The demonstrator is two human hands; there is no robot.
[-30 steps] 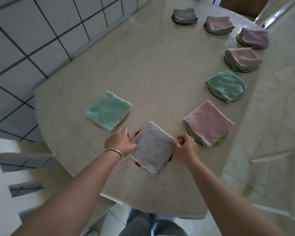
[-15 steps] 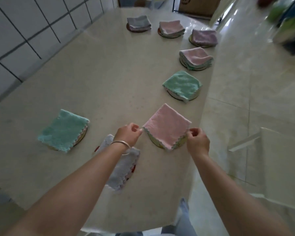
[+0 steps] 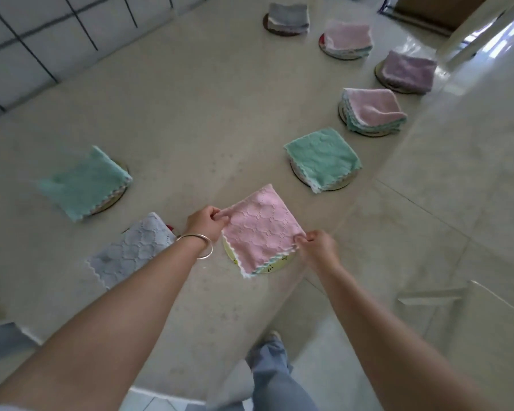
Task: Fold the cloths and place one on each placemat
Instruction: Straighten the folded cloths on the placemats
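The left hand [image 3: 204, 223] and right hand [image 3: 318, 247] each pinch opposite corners of the folded pink textured cloth [image 3: 260, 231], which lies diamond-wise, near corner pointing nearward, on the round yellow placemat [image 3: 275, 266]. No long axis: square. Farther placemats all carry folded cloths; task appears nearly complete.

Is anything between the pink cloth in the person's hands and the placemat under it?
Nothing visible. The left hand and right hand pinch opposite corners of the pink cloth, which lies over the yellow-green placemat. Only the mat's near rim shows; no other object sits on it.
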